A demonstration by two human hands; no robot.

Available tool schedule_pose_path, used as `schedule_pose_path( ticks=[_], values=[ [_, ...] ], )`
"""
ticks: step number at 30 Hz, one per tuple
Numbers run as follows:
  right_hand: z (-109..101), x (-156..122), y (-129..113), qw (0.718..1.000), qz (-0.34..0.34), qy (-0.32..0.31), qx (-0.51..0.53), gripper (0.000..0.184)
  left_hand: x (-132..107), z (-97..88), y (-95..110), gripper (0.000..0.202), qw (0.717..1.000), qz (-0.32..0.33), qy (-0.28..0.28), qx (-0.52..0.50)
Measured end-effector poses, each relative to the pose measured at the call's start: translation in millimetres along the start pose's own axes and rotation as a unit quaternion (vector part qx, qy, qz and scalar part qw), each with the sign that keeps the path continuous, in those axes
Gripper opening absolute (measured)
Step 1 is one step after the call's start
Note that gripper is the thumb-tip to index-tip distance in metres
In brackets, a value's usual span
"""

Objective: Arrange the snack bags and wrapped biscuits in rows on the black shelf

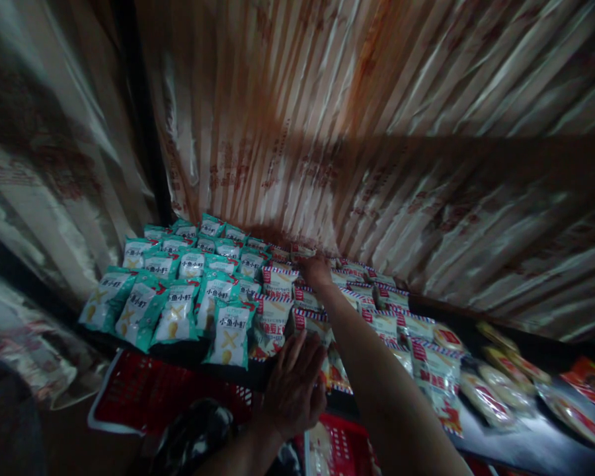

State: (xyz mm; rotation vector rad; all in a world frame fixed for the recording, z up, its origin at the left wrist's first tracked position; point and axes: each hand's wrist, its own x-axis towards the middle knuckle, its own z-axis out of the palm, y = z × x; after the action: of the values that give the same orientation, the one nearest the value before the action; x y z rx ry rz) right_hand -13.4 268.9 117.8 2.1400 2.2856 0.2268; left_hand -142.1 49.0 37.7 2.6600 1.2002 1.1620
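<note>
Two bare hands are among the striped-edge packets, ranked beside teal packets, probably so fronts show. Your left hand stretches its fingers by the front row; your right hand's grip, at the back, is indiscernible.

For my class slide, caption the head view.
Right hand deep among stripe-edged packets, left hand at front, teal packets alongside.
</note>
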Motion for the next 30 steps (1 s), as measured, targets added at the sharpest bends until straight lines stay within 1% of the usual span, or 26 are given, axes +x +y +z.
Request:
schedule_pose_path(
  ticks=[5, 11, 19, 24, 27, 30],
  values=[
    [2, 6, -2, 1.000, 0.010, 0.001, -0.008, 0.030, 0, 0.3, -1, 0.064, 1.000, -0.002, -0.009, -0.010],
    [-2, 8, -1, 1.000, 0.011, 0.015, -0.023, 0.030, 0, 0.5, -1, 0.066, 1.000, 0.000, -0.009, -0.017],
    [5, 13, 1, 1.000, 0.019, -0.010, -0.020, 0.031, 0, 0.1, -1, 0.066, 1.000, 0.001, -0.003, -0.014],
    [7, 13, 0, 1.000, 0.008, -0.010, -0.020, 0.028, 1, -1.4, -1, 0.064, 1.000, -0.003, -0.008, -0.017],
    [5, 11, 1, 1.000, 0.002, 0.006, -0.019, 0.026, 1, -2.0, -1, 0.064, 1.000, -0.002, -0.005, -0.017],
    [2, 7, 2, 0.999, 0.007, 0.042, -0.020, 0.028, 1, -2.0, -1, 0.064, 1.000, -0.003, -0.004, -0.017]
  ],
)
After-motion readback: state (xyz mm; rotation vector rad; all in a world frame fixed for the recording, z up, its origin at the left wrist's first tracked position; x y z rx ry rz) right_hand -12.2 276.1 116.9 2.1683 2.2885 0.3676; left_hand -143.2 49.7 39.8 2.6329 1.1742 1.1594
